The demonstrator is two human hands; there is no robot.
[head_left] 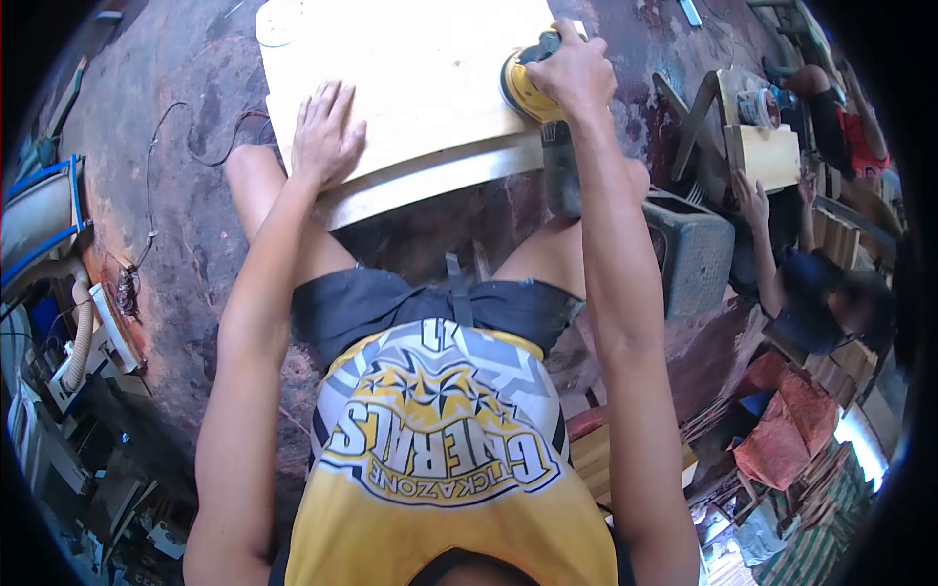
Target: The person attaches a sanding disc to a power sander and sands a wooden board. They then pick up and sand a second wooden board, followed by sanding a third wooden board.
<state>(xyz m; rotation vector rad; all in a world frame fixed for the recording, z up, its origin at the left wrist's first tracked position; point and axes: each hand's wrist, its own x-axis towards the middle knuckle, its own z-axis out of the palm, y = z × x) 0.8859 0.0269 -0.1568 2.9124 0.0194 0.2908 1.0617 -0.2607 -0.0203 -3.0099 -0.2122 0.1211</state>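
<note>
A pale wooden panel (420,83) lies in front of me, with its near edge close to my knees. My left hand (327,132) rests flat on the panel's left side, fingers stretched out. At the right edge, my right hand (575,73) grips a yellow and black power sander (528,86). The sander sits on the panel's surface, and my fingers wrap over its top. Its underside is hidden from view.
A grey plastic stool (696,249) stands by my right leg. Farther right, a co-worker (806,283) reaches toward a wooden piece (767,156). A cord (154,161) runs over the floor at left, near a ribbed hose (80,332). A red sack (782,420) lies at lower right.
</note>
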